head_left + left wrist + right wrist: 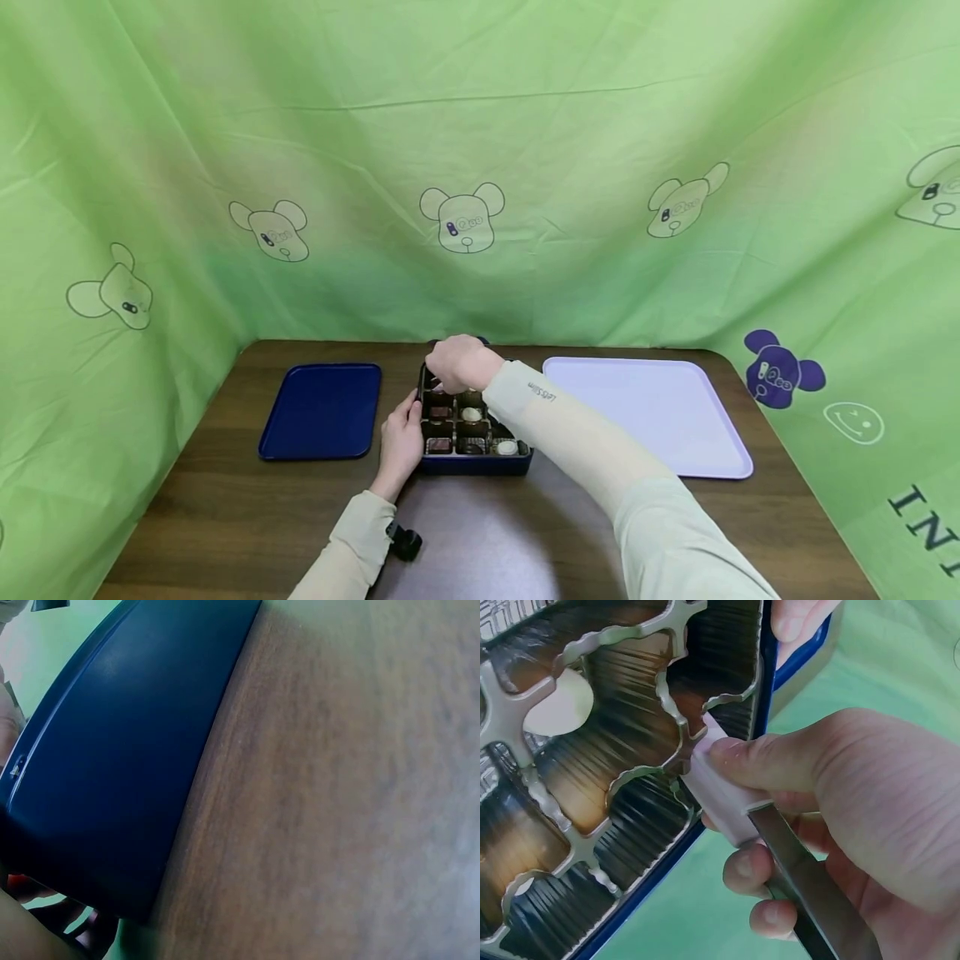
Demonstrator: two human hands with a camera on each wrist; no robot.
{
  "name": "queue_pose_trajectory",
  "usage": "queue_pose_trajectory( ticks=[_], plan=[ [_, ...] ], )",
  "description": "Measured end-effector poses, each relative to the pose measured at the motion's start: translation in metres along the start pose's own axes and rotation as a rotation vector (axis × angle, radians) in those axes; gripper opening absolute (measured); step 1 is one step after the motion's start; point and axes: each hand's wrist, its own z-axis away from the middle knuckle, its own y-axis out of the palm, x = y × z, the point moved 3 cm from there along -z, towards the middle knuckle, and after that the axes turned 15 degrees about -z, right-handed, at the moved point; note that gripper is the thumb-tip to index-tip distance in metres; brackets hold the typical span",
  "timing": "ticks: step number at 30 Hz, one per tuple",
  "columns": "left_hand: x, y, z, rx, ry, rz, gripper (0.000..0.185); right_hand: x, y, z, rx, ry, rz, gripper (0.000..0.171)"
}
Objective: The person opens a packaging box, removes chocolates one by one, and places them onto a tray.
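- A dark blue chocolate box (474,433) sits on the wooden table (225,517), and every place below is given from it.
- Inside the box lies a gold-brown plastic insert (615,772) split into ribbed compartments. Several hold chocolates: a round white piece (471,414) near the middle, another pale piece (507,447) at the near right corner, and dark pieces along the near row.
- The right hand (459,363) reaches over the far end of the box. In the right wrist view its thumb and fingers are curled round a pair of tongs (780,847), a metal tool with white tips (720,787), and those tips press against the insert's edge at a compartment by the box's blue wall.
- I cannot tell whether the tongs hold a chocolate.
- The left hand (401,442) rests against the box's left side, fingers fairly straight along the wall and thumb up by the rim, steadying it without closing round it.
- The left wrist view shows only the box's blue outer wall (112,765) and the tabletop beside it.
- A dark blue tray (322,410) lies just left of the box, and a pale lilac tray (652,417) lies just to its right.
- Green cloth (480,125) printed with cartoon bears hangs behind the box and to both sides.
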Motion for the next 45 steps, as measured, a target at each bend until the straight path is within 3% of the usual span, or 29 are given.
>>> queue_pose_trajectory(
  ticks=[8,15,23,35,45],
  plan=[
    [0.001,0.001,0.001,0.006,-0.005,-0.011,0.037,-0.005,-0.009,0.008,-0.043,0.008,-0.035,0.028],
    [0.001,0.001,0.000,-0.029,0.005,-0.018,0.035,-0.011,-0.028,0.024,-0.096,0.006,-0.065,0.007],
    [0.000,0.002,0.001,-0.024,-0.011,-0.009,0.036,-0.026,-0.044,0.047,-0.150,0.036,-0.130,0.009],
    [-0.002,-0.003,0.000,-0.010,-0.007,-0.028,0.037,-0.067,-0.048,0.094,-0.245,0.086,-0.189,0.026],
    [-0.002,-0.001,0.001,0.006,-0.021,-0.023,0.037,-0.111,-0.036,0.132,-0.290,0.130,-0.217,0.022]
  ],
)
